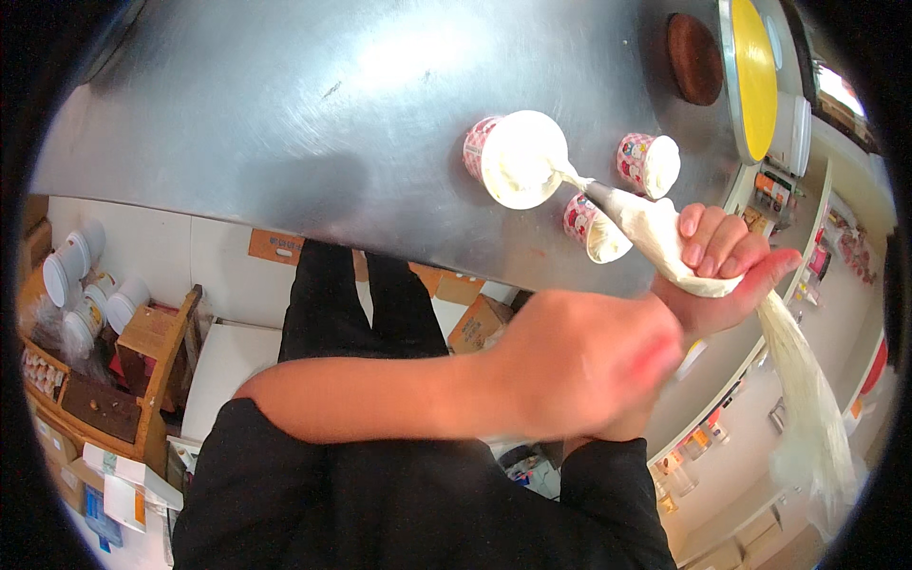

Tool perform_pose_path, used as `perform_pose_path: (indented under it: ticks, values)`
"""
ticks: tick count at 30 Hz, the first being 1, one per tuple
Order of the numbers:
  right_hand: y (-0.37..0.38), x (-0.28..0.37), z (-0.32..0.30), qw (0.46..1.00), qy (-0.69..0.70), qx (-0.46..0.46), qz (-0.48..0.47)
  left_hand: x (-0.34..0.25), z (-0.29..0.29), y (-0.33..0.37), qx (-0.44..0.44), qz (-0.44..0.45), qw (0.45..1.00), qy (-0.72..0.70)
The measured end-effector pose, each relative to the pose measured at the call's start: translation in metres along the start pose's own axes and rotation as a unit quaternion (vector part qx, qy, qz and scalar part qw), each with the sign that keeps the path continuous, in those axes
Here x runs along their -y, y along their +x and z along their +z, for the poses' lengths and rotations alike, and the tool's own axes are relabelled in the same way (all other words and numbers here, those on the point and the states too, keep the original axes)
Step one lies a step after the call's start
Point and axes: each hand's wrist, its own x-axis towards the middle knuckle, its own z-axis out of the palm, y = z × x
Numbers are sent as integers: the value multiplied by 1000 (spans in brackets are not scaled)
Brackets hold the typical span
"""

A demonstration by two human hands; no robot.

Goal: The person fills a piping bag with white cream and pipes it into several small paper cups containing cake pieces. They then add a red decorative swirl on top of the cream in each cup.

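Note:
My right hand (pixel 727 252) is closed around a piping bag (pixel 655 233) filled with white cream; its twisted tail hangs down past the wrist. The bag's metal tip (pixel 598 193) points left at a large pink-patterned paper cup (pixel 478 152), and a strand of cream joins the tip to the cream (pixel 534 179) in that cup. Two smaller patterned cups, the far one (pixel 633 161) and the near one (pixel 579 220), hold cream up to their rims. My left hand (pixel 598 361) crosses in front of my body, close to my right wrist, blurred with its fingers hidden.
The steel table (pixel 380 123) spreads out before me, its front edge slanting across. At its far right are a brown round disc (pixel 694 59) and a yellow round board (pixel 753 81). Shelves (pixel 760 370) with small goods line the right. White tubs (pixel 66 271) and a wooden rack (pixel 157 408) stand lower left.

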Motion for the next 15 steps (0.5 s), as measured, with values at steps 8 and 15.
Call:
perform_pose_path:
  ticks: [8,15]
  values:
    - [-31,-3,-7,993,4,-31,-114,-22,78,57,98,265,856,434]
    - [-46,-27,32,988,11,-92,-122,-1,100,37,190,123,513,828]
